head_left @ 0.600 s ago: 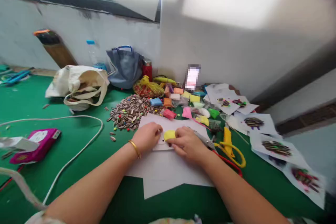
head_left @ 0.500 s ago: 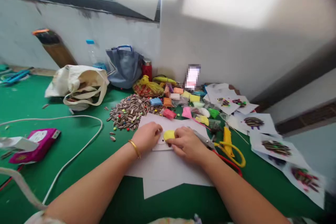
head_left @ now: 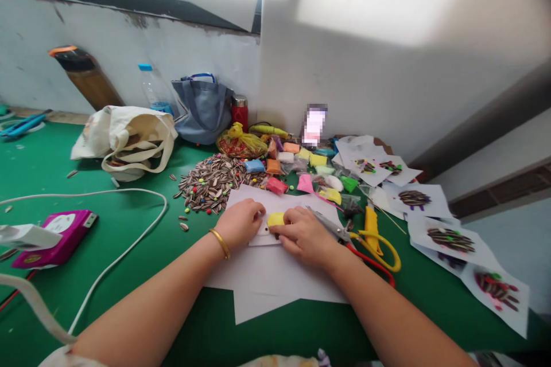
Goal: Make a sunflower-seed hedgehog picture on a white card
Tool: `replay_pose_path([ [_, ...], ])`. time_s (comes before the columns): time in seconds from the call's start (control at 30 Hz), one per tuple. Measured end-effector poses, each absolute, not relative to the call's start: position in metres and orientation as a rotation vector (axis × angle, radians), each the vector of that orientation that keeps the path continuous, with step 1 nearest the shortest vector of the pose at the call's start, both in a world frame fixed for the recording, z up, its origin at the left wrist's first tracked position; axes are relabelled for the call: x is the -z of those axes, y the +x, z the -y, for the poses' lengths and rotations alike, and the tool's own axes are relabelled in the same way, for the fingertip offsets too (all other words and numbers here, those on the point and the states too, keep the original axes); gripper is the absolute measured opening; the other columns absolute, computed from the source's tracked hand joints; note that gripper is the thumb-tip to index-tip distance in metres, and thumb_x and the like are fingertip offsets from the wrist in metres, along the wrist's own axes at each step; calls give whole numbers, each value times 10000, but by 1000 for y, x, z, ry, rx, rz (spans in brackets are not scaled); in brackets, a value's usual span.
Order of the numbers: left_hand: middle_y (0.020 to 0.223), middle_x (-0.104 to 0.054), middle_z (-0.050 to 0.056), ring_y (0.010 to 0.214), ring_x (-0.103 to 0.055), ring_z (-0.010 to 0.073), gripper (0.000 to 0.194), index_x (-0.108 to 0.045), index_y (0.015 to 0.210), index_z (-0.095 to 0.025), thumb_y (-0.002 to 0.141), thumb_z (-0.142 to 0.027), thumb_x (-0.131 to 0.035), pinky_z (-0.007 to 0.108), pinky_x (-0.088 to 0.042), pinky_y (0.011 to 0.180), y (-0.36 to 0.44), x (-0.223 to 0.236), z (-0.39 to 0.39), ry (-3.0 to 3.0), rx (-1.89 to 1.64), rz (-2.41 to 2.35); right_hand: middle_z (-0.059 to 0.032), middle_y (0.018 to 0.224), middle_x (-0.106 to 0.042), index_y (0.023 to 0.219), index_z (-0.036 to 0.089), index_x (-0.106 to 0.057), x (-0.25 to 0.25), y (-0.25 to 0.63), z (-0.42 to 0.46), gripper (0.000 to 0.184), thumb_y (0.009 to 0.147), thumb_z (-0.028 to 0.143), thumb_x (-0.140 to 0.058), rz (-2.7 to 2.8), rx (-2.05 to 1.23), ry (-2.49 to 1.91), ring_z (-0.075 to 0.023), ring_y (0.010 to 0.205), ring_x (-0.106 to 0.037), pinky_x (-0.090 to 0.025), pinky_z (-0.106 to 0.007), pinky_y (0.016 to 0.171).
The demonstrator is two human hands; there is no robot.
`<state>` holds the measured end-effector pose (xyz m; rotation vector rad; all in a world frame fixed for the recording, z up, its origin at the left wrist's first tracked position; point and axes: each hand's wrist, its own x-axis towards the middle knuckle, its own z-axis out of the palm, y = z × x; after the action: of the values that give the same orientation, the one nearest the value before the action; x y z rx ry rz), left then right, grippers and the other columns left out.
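White sheets of paper (head_left: 267, 278) lie overlapped on the table under both hands. On a small white piece with a black dot sits a flat yellow clay piece (head_left: 274, 219), between my hands. The curled fingers of my right hand (head_left: 307, 236) grip its right side, fingertips down near the dot. To its left, my left hand (head_left: 240, 221) rests on the paper, thumb and fingers drawn together; anything in that pinch is too small to make out. Scissors (head_left: 329, 223) with yellow and red handles lie just beyond my right hand.
A heap of striped sunflower seeds (head_left: 210, 183) lies behind the left hand. Coloured clay packets (head_left: 286, 157) spread behind the paper. Seed pictures (head_left: 451, 241) line the right edge. At left are a cloth bag (head_left: 124, 137), a magenta box (head_left: 60, 241) and a white cable (head_left: 133, 246).
Both hands keep almost the same place and pose. The whole view has shifted slightly, and the yellow piece seems a little more tilted under the right fingers.
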<state>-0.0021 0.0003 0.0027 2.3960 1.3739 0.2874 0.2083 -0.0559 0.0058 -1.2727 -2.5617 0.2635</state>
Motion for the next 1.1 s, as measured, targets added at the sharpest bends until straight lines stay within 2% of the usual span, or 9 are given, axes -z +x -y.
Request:
replay_pose_path([
  [0.53, 923, -654, 63, 836, -604, 192, 231, -699, 971, -212, 822, -202, -523, 280, -427, 733, -1, -6, 1, 2389, -274, -1388, -49, 942, -501, 1112, 297, -673, 1, 199, 53, 256, 899, 273, -533, 2526, -194, -1346, -212, 902, -400, -277, -356, 831],
  [0.97, 910, -653, 57, 833, -604, 193, 205, -698, 955, -211, 822, -219, -541, 288, -434, 748, -1, -4, 0, 2388, -293, -1391, -51, 946, -501, 1132, 332, -671, 3, 196, 50, 268, 920, 313, -508, 2511, -141, -1398, -217, 890, -389, -269, -359, 821],
  [1.1, 904, -650, 55, 828, -606, 192, 214, -699, 969, -216, 834, -216, -533, 287, -438, 744, -2, -4, 0, 2394, -291, -1379, -59, 957, -504, 1197, 321, -645, 2, 197, 50, 312, 907, 304, -531, 2478, -136, -1436, -225, 912, -392, -275, -355, 817],
])
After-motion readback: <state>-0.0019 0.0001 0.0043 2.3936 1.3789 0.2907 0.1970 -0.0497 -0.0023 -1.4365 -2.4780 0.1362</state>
